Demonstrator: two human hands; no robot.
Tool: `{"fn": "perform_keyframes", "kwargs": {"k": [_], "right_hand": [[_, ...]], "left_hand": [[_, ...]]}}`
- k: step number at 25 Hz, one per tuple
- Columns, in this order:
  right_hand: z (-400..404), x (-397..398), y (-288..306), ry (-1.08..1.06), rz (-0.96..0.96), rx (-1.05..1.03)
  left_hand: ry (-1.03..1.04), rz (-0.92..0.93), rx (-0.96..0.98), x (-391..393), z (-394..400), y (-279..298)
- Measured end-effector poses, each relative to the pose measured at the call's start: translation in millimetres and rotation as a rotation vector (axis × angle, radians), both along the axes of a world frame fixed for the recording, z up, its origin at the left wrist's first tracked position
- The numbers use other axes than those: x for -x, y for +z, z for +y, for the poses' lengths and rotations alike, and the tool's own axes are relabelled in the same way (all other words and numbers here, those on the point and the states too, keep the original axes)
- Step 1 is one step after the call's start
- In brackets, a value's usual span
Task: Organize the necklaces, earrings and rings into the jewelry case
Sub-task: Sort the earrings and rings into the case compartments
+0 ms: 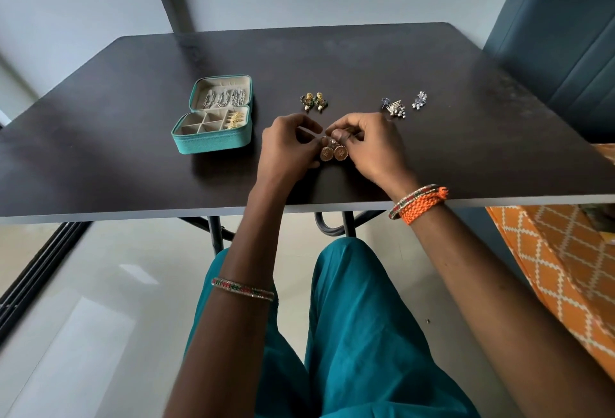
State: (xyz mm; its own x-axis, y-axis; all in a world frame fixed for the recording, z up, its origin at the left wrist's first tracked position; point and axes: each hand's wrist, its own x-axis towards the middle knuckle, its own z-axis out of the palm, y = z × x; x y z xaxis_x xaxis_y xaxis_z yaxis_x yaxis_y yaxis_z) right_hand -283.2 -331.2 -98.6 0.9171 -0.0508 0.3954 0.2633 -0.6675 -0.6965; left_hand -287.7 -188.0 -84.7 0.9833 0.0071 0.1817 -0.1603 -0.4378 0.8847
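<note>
Fingertips of the left hand (289, 144) and right hand (365, 143) together pinch two round gold earrings (333, 152), likely pairing them for the open teal jewelry case (213, 143).

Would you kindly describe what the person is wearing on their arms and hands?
Both forearms are bare, with no sleeves. The left arm wears a thin beaded bangle in red, green and gold. The right wrist carries similar bangles beside an orange braided cord band. No finger rings are visible.
</note>
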Motion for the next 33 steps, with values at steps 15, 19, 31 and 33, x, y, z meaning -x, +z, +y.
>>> {"fn": "perform_keyframes", "kwargs": {"k": [15, 19, 31, 33], "right_hand": [[-4.4, 2.7, 3.6, -0.035, 0.032, -0.271], [-26.5, 0.1, 24.3, -0.092, -0.034, -0.290], [-75.4, -72.7, 48.8, -0.236, 0.274, 0.269], [-77.7, -78.4, 48.4, -0.217, 0.282, 0.278]], "left_hand": [[0.130, -0.066, 0.023, -1.5, 1.2, -6.8], [0.147, -0.225, 0.153, -5.0, -5.7, 9.8], [-0.015, -0.411, -0.099, -63.6, -42.9, 20.0], [-0.020, -0.407, -0.101, -68.5, -42.3, 15.8]]}}
